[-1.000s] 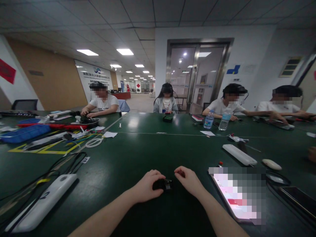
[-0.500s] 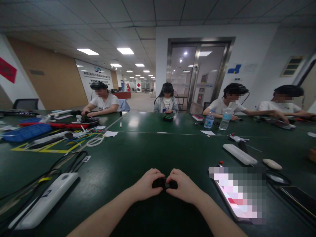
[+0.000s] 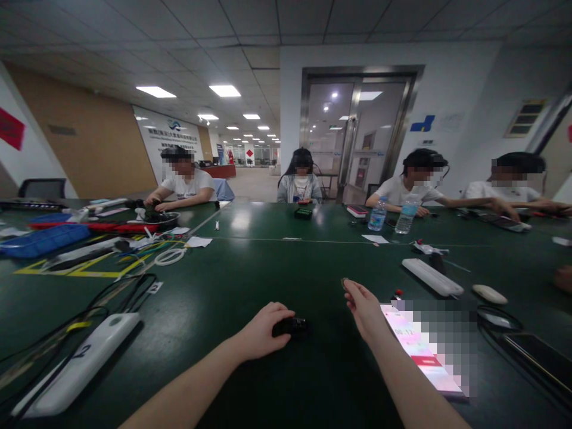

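My left hand (image 3: 267, 331) is closed around a small black oblong object (image 3: 295, 325) low over the green table, fingers on its far side and thumb on its near side. Its shiny right end sticks out; the rest is hidden in the grip, and I cannot make out its kind. To the right and a little farther off, my right hand (image 3: 364, 307) pinches a tiny dark piece (image 3: 344, 282) between thumb and fingertips. A smartphone (image 3: 429, 360) with a lit screen, partly blurred out, lies just right of my right forearm.
A white power strip (image 3: 83, 363) with black cables lies on the left. Another white bar (image 3: 431, 277), a computer mouse (image 3: 489, 294) and a dark phone (image 3: 538, 360) are on the right. Water bottles (image 3: 406, 215), a blue tray (image 3: 44, 240) and several seated people are farther off.
My right hand has moved away from the black object, rightward and forward, with a tiny dark piece in its fingertips. My left hand has stayed on the black object.
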Demonstrator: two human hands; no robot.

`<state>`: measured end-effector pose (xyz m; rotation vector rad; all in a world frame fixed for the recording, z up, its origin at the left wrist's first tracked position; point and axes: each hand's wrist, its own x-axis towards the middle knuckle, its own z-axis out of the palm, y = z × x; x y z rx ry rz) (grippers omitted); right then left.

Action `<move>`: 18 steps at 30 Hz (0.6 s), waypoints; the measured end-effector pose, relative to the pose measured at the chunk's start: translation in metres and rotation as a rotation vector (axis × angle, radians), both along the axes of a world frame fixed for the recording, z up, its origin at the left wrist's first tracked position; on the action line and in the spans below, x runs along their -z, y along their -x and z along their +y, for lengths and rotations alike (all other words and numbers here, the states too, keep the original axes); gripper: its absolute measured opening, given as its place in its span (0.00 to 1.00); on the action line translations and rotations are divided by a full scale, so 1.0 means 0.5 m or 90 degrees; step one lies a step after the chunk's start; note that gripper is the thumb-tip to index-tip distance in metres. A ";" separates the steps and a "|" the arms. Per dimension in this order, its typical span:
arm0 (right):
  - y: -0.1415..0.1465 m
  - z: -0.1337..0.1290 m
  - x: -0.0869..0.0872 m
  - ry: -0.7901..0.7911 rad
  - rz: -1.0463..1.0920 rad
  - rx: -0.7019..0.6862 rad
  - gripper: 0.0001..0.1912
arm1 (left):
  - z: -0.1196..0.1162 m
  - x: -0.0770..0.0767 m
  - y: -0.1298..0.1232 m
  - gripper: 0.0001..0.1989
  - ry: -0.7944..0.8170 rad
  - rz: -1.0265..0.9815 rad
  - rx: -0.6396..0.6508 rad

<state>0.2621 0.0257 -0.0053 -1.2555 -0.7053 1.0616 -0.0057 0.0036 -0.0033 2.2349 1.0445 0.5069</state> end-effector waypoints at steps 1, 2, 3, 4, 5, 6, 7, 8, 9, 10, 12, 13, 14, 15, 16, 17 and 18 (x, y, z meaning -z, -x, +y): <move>-0.001 0.001 0.003 0.013 0.004 -0.002 0.21 | 0.001 -0.001 0.002 0.24 0.002 0.002 -0.003; -0.003 0.002 0.006 0.025 0.000 -0.004 0.21 | 0.002 -0.003 0.005 0.24 0.004 0.002 -0.006; -0.004 0.002 0.008 0.037 -0.007 -0.003 0.21 | 0.003 -0.004 0.007 0.23 0.005 0.001 -0.008; -0.006 0.002 0.009 0.048 -0.016 -0.002 0.22 | 0.004 -0.006 0.009 0.23 0.004 -0.001 -0.010; -0.007 0.002 0.010 0.058 -0.024 -0.003 0.22 | 0.004 -0.007 0.010 0.22 0.004 -0.001 -0.011; -0.009 0.002 0.011 0.068 -0.031 -0.005 0.23 | 0.004 -0.008 0.011 0.22 0.003 -0.001 -0.013; -0.010 0.002 0.012 0.075 -0.036 -0.005 0.23 | 0.004 -0.008 0.012 0.22 0.002 0.001 -0.014; -0.012 0.002 0.012 0.079 -0.040 -0.007 0.23 | 0.004 -0.009 0.012 0.22 0.002 0.004 -0.015; -0.013 0.002 0.013 0.081 -0.044 -0.007 0.23 | 0.004 -0.009 0.011 0.22 0.002 0.007 -0.015; -0.015 0.003 0.014 0.083 -0.047 -0.008 0.23 | 0.003 -0.010 0.011 0.21 0.002 0.008 -0.015; -0.018 0.006 0.018 0.087 -0.053 -0.011 0.24 | 0.002 -0.010 0.010 0.21 0.000 0.006 -0.014; -0.020 0.007 0.021 0.090 -0.056 -0.013 0.25 | 0.002 -0.010 0.010 0.21 -0.001 0.004 -0.014; -0.022 0.009 0.025 0.093 -0.060 -0.012 0.25 | 0.002 -0.009 0.010 0.21 -0.002 0.001 -0.014; -0.024 0.012 0.029 0.094 -0.063 -0.011 0.26 | 0.002 -0.009 0.010 0.21 -0.003 0.000 -0.014; -0.026 0.014 0.032 0.094 -0.068 -0.010 0.26 | 0.002 -0.009 0.010 0.21 -0.003 -0.001 -0.015; -0.028 0.015 0.036 0.091 -0.073 -0.007 0.26 | 0.002 -0.009 0.010 0.21 -0.002 -0.001 -0.016; -0.029 0.017 0.039 0.087 -0.079 -0.004 0.26 | 0.003 -0.009 0.010 0.22 -0.002 0.000 -0.016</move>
